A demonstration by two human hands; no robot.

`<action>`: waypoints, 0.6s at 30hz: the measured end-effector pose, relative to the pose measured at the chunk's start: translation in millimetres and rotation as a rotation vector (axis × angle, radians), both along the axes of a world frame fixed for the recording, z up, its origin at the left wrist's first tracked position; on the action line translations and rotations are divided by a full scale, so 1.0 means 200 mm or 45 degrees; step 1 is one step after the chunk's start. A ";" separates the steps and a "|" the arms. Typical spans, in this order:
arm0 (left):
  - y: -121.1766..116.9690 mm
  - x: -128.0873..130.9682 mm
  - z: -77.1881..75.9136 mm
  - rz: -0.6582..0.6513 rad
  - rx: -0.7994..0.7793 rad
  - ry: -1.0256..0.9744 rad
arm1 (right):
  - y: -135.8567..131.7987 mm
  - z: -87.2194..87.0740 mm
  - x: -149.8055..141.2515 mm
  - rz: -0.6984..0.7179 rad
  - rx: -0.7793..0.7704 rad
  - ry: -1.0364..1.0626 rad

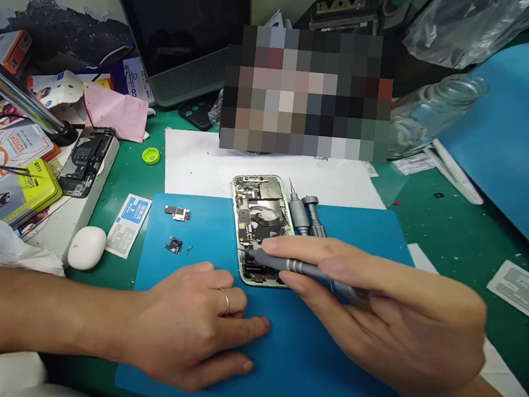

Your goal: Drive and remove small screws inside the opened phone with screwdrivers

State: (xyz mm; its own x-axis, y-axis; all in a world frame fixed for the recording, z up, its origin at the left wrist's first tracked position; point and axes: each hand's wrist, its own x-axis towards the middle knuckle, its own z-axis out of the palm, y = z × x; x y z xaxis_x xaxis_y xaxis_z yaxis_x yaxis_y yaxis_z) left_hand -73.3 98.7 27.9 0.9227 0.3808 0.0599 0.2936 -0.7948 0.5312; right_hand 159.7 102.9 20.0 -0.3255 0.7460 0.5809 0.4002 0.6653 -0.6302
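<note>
An opened phone (264,213) with its inner boards and a round dark area exposed lies on a blue mat (323,376). My right hand (425,317) grips a grey precision screwdriver (302,267) between thumb and fingers. The tool slants over the phone's lower part, its thin end at the lower left edge; whether it touches a screw I cannot tell. Below the phone, my left hand (202,329) rests on the mat, empty, thumb and index finger stretched out, the others curled. Left of the phone are a metal-shielded part (180,214), a small dark part (174,244) and tiny screws (189,250).
Two more screwdrivers (298,212) lie along the phone's right side. White paper (193,161) is behind the mat. A second phone body (87,161) sits on a white box at left, near a white earbud case (86,248). A glass jar (434,111) lies at back right.
</note>
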 end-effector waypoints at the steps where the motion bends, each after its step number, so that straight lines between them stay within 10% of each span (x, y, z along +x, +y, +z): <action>1: 0.00 0.00 0.00 -0.042 0.002 -0.001 | 0.00 -0.02 0.00 0.006 0.019 -0.012; 8: 0.00 0.00 -0.01 -0.076 -0.069 -0.107 | 0.01 -0.07 -0.01 0.059 0.070 0.063; 18: 0.00 0.02 0.07 0.665 -0.729 -0.362 | -0.01 0.06 0.03 -0.263 -0.137 0.641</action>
State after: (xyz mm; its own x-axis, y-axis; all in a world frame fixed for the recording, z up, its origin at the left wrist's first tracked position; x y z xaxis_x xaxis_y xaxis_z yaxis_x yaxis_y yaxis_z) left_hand -69.7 99.2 41.3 0.5972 0.7991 -0.0690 0.3436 -0.1771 0.9222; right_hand 165.6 100.6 32.5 0.1320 0.8287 0.5438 0.1476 0.5261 -0.8375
